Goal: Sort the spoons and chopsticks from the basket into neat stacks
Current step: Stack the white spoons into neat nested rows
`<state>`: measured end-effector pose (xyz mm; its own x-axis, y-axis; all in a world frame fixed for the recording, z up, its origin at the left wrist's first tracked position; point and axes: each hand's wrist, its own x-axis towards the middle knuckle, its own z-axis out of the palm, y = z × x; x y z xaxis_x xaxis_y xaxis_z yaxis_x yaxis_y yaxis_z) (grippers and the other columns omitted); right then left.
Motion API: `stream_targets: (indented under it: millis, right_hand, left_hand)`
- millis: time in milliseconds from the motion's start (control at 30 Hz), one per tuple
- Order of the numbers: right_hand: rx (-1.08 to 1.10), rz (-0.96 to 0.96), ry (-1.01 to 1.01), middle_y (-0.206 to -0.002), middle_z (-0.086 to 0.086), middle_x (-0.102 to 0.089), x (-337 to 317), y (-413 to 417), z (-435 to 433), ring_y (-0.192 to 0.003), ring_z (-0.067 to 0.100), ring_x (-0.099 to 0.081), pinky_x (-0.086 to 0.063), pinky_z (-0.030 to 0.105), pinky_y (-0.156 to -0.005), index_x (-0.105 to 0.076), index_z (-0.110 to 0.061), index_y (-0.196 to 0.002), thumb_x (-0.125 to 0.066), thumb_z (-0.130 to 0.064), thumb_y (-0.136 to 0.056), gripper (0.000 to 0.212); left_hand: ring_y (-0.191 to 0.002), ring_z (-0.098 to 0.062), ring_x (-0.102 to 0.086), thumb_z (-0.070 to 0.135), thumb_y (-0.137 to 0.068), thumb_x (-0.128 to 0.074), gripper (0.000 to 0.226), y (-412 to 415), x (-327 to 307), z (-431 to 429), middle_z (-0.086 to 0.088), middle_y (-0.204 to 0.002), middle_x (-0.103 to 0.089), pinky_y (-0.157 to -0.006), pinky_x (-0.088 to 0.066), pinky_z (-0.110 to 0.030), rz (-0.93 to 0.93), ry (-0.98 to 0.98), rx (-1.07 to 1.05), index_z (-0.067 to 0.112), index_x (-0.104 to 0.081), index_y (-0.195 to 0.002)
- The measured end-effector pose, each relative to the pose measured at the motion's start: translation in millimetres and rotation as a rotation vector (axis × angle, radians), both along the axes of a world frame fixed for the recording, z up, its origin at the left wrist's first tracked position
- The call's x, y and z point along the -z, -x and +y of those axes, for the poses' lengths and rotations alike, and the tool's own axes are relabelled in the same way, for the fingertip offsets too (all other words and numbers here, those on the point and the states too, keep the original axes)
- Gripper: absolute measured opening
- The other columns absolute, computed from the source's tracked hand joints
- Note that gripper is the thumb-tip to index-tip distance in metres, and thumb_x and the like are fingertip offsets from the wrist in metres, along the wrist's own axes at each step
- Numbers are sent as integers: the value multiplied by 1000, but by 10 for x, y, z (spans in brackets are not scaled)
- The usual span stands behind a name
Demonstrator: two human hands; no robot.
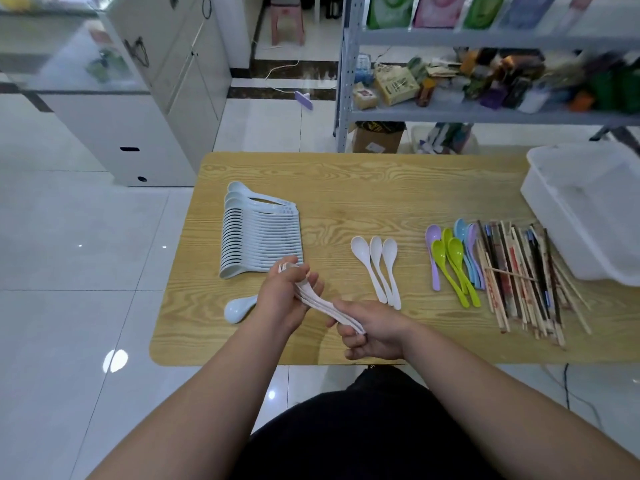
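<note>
**Fingers (313, 284) of both hands curled round a bundle of white spoons (320, 308)**

We see the left hand (282, 296) wrapped round the upper-left end of the bundle. The right hand (375, 332) pinches the thin handle end between thumb and curled fingers. The bundle slants between them, over the near part of the wooden surface (363, 195).

Just beyond the left hand lies a long row of nested pale spoons (259, 237), bowls to the left and handles to the right. A single pale spoon (239, 308) lies apart from it, just left of the left wrist and partly hidden by it.

Towards the middle we find three white spoons (379, 268) side by side, bowls away from us. Further right lie the coloured spoons (453, 261) in lilac, green and blue, overlapping one another. A loose spread of chopsticks (523, 278) touches their right side, with one stick lying across the rest.

The white basket (588, 216) stands at the right edge of the surface, just beside the chopsticks. We cannot tell what it holds. Behind the surface stands a grey shelf rack (485, 112) with blurred packets.
</note>
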<state>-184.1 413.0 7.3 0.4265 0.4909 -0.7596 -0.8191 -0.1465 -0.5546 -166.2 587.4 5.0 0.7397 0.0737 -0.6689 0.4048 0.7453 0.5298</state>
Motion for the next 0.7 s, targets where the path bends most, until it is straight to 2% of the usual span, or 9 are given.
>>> stream_targets:
  millis: [100, 200, 267, 300, 367, 433, 500, 600, 700]
  right_hand:
    - [-139, -228, 194, -64, -2, -44, 31, -76, -152, -51, 11, -37, -48, 30, -65, -65, -11, -100, -49, -40, -103, 33]
    - [-313, -536, 434, -72, -5, -54, 152, -249, -367, -62, 10, -51, -50, 31, -71, -67, -23, -90, -52, -47, -99, 29]
    - [-400, -725, 557, -76, -6, -56, 263, -413, -516, -71, 12, -53, -48, 36, -74, -59, -26, -82, -52, -50, -98, 30]
    - [-450, -804, 611, -81, -6, -56, 318, -509, -584, -77, 14, -54, -46, 39, -77, -57, -27, -83, -52, -49, -99, 27]
    - [-530, -925, 705, -97, -4, -59, 400, -737, -693, -93, 17, -55, -46, 40, -84, -63, -26, -102, -50, -45, -102, 23]
    - [-555, -1075, 770, -102, -1, -60, 502, -1003, -790, -98, 22, -55, -45, 38, -82, -64, -20, -113, -47, -46, -102, 33]
    - [-550, -1251, 829, -96, 4, -62, 614, -1313, -874, -96, 28, -56, -43, 39, -78, -67, -17, -112, -43, -51, -99, 44]
    - [-483, -1361, 865, -95, 12, -66, 787, -1811, -948, -95, 36, -57, -48, 46, -82, -70, -10, -112, -52, -45, -98, 41]
    - [-463, -1417, 851, -92, 11, -66, 992, -2274, -978, -91, 36, -60, -51, 48, -80, -72, -10, -106, -45, -51, -94, 50]
  left_hand:
    - [-91, -31, -67, -15, -87, -37, 39, -7, 68, 6, -15, -100, -65, -86, -56, -48, 28, -126, 103, 7, -56, -112]
    - [-95, -30, -72, -11, -89, -44, 30, -58, 151, -21, -15, -104, -70, -78, -59, -43, 9, -297, 262, 5, -63, -107]
    - [-94, -26, -73, -5, -89, -51, 28, -140, 246, -63, -15, -107, -71, -79, -61, -39, -13, -489, 389, 10, -68, -105]
    - [-92, -23, -73, -2, -88, -53, 27, -198, 301, -92, -13, -106, -72, -81, -62, -38, -23, -598, 459, 14, -70, -103]
    - [-84, -15, -74, 7, -88, -56, 26, -349, 400, -163, -2, -96, -75, -84, -61, -38, -55, -825, 605, 24, -71, -101]
    - [-82, -12, -71, 14, -90, -56, 24, -555, 475, -245, 9, -87, -74, -78, -56, -29, -123, -1052, 711, 29, -68, -105]
    - [-85, -11, -64, 16, -93, -56, 23, -844, 524, -318, 12, -90, -71, -68, -45, -17, -208, -1227, 732, 28, -67, -110]
    - [-91, -16, -63, 18, -95, -56, 22, -1367, 620, -382, 5, -100, -71, -71, -44, -27, -340, -1386, 728, 23, -66, -114]
    - [-101, -22, -63, 18, -95, -56, 25, -1804, 864, -397, 0, -109, -70, -78, -46, -31, -374, -1461, 747, 21, -65, -118]
